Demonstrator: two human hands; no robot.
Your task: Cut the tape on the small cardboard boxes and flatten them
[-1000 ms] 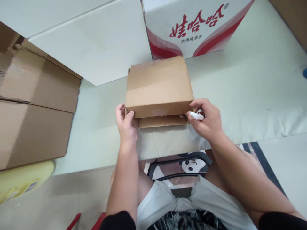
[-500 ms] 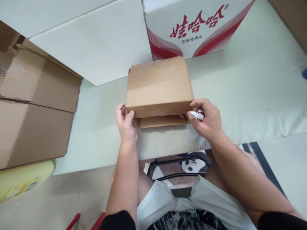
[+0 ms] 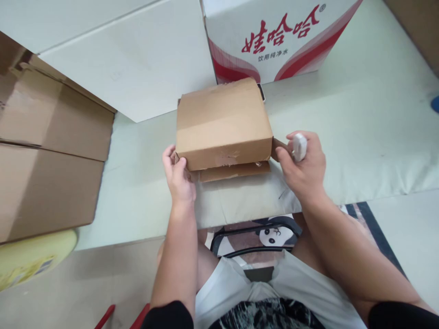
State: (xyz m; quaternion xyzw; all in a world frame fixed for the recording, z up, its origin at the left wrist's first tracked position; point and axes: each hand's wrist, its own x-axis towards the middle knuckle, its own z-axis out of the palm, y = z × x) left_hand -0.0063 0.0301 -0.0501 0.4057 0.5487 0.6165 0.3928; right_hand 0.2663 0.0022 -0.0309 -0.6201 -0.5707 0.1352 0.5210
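Note:
A brown cardboard box (image 3: 222, 119) sits on the pale cloth-covered table, slightly turned. Along its front a cardboard flap (image 3: 236, 171) sticks out underneath, leaving a gap. My left hand (image 3: 179, 176) grips the front left corner, thumb on the front face and fingers behind the edge. At the front right corner a side flap (image 3: 279, 148) is swung outward, and my right hand (image 3: 305, 167) is closed at its outer end. In that same hand is a small white object (image 3: 299, 147), its kind unclear. Behind the box's far right corner peeks a dark item with a white edge (image 3: 262, 92).
A large white box (image 3: 130, 68) and a white-and-red printed carton (image 3: 274, 45) stand behind. Stacked brown cartons (image 3: 55, 137) are at left, above a yellow container (image 3: 37, 260). The table's front edge (image 3: 222, 227) runs just before my lap.
My right hand has moved right, drawing the side flap outward, and the white object has turned upright. The box has shifted slightly left. The dark item behind it has come into view.

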